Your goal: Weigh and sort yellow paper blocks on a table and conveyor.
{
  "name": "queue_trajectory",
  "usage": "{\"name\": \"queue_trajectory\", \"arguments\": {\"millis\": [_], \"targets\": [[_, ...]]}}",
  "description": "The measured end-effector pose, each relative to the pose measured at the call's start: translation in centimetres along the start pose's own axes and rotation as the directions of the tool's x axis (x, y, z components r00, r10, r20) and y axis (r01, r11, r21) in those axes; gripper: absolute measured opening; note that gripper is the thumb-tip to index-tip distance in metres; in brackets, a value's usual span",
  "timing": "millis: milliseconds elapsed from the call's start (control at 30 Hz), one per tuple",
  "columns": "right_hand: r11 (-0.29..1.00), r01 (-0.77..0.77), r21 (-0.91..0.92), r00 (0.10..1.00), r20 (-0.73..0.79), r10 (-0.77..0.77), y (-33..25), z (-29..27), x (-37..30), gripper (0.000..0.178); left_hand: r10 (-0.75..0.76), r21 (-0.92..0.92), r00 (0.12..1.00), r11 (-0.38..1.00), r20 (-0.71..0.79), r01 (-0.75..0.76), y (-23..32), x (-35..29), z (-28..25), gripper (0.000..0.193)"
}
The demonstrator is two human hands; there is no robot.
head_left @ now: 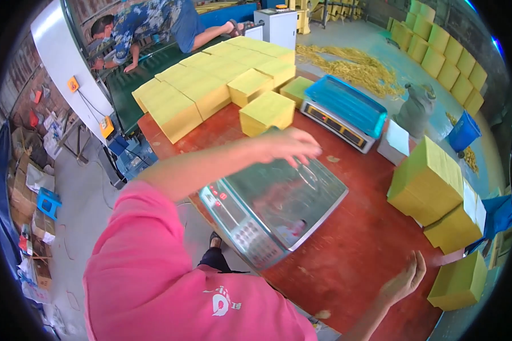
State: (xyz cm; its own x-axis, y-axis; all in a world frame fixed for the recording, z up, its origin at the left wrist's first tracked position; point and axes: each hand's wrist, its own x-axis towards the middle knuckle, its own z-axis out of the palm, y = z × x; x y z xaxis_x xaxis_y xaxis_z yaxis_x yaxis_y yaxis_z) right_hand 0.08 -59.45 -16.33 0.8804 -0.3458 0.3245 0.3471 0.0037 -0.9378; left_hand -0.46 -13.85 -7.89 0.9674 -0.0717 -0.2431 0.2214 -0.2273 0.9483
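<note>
We judge the step as between grips, w/ both hands around the flat scale (pixel 316 199) on the red table (pixel 358 238). L hand (pixel 284 146) is over its far side, fingers loosely spread, looks empty; nearest is a yellow block (pixel 266 112) just beyond. R hand (pixel 407 278) is half-curled, nothing visible in it, near the low yellow block (pixel 459 282). Gripping either prob. calls for wider fingers. Also around: blue-tray scale (pixel 347 105) beside the yellow rows (pixel 190 96), approx. blocking reach past it; co-worker (pixel 148 28) kneeling behind.
</note>
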Motion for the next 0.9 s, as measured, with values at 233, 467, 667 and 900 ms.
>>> {"name": "queue_trajectory", "arguments": {"millis": [233,467,667,900], "targets": [[0.984,0.104,0.145,0.877,0.453,-0.16,-6.9,26.1,-18.1,0.011,0.184,0.523,0.856,0.844,-0.484,0.114,-12.0,-2.5,-27.7,0.04],[0.857,-0.514,0.026,0.61,0.714,0.344,-8.2,39.4,-29.2,0.014,0.458,0.751,0.753,0.656,-0.473,0.074,-15.3,6.1,-36.3,0.042],[0.879,-0.464,-0.112,0.654,0.626,0.425,-7.0,41.2,-32.2,0.013,0.531,0.886,0.752,0.438,-0.391,0.151,-16.1,14.1,-38.0,0.036],[0.862,-0.484,-0.148,0.689,0.543,0.48,-6.5,41.3,-33.1,0.014,0.391,0.914,0.914,0.4,-0.105,-0.066,-15.2,17.1,-39.1,0.03]]}}
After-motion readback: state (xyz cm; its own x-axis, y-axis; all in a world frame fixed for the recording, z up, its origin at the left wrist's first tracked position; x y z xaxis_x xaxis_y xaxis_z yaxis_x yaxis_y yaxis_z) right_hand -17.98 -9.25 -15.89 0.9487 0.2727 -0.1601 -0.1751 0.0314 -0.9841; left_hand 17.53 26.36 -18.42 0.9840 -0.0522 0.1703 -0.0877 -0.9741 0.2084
